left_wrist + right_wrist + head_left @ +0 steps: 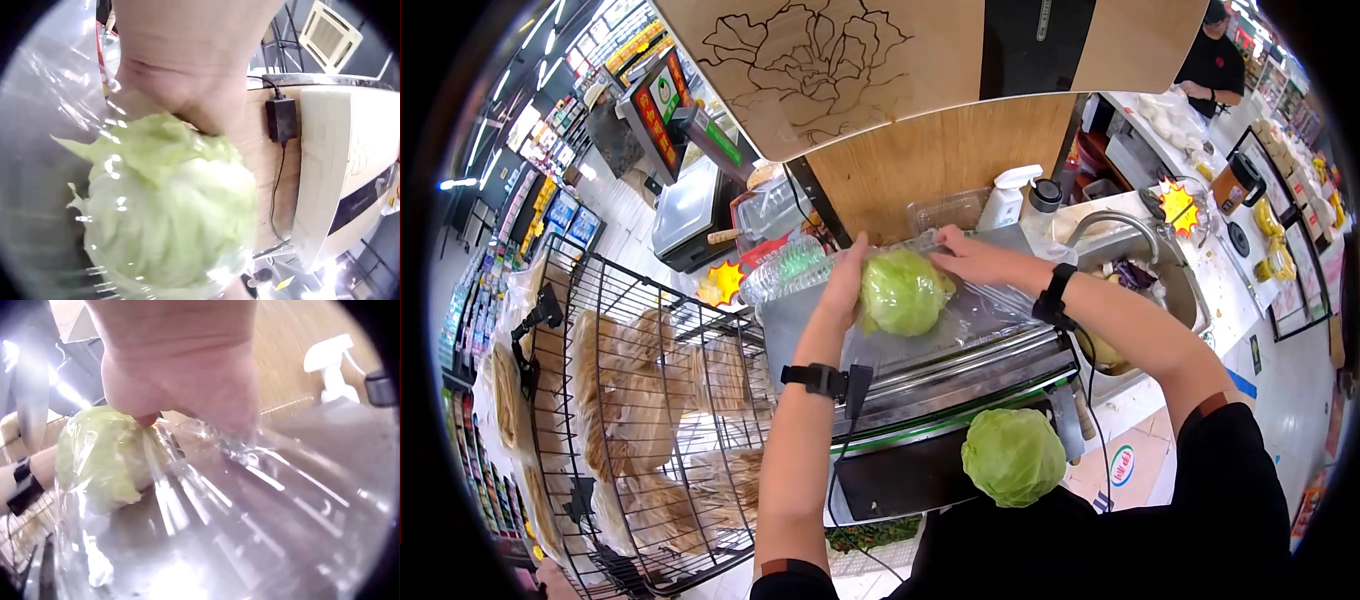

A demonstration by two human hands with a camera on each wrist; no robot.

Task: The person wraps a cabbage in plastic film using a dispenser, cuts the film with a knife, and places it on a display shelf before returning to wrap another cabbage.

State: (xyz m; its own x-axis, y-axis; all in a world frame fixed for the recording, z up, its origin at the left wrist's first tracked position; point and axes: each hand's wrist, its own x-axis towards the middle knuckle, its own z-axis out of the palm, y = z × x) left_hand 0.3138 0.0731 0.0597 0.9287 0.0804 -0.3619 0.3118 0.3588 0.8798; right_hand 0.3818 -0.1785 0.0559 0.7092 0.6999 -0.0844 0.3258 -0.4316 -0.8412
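Observation:
A pale green lettuce (903,292), covered in clear plastic film (985,318), sits over the wrapping machine's metal top (800,325). Against its left side lies my left hand (842,285), fingers pointing away from me; in the left wrist view they are hidden behind the lettuce (169,219). Just right of the lettuce, my right hand (980,260) pinches the film with bent fingers. Folds of film (250,519) spread from under my right hand (181,381) in the right wrist view. A second round green head (1013,457) lies nearer my body, with no hand on it.
A wire basket (670,400) of bagged goods stands at left, with a scale (690,212) behind it. A spray bottle (1006,200) and lidded cup (1043,198) are at the back. To the right is a sink (1190,290). Cables hang from both wrists.

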